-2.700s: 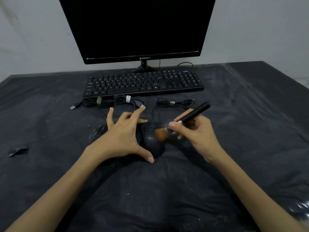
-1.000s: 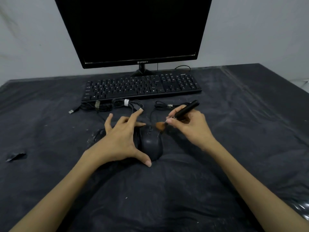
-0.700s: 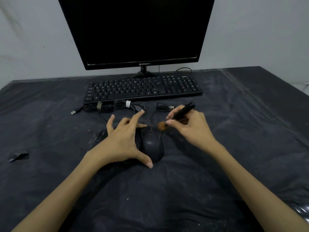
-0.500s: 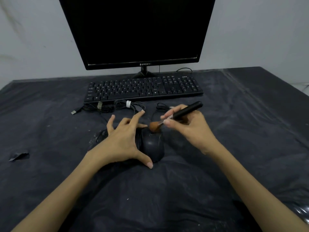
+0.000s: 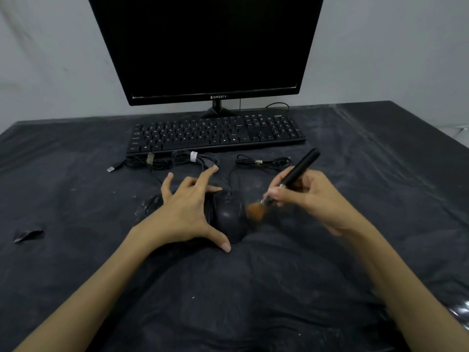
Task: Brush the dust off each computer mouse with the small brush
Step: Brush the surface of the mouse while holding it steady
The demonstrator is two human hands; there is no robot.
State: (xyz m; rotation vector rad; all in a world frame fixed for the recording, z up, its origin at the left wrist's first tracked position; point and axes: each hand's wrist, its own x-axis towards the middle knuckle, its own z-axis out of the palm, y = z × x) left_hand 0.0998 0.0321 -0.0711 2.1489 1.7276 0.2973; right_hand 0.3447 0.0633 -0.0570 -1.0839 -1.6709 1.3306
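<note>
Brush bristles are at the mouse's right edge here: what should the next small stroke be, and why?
Probably sweep the brush leftward across the top of the mouse. The right hand holds its bristles at the mouse's right flank, the dark top shell lies open, and the left hand steadies the mouse's left side.

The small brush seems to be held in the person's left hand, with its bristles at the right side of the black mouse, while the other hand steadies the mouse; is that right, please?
Not quite: the head view shows the small brush held in the right hand, not the left. Its bristles are at the right side of the black mouse, and the left hand steadies the mouse.
</note>
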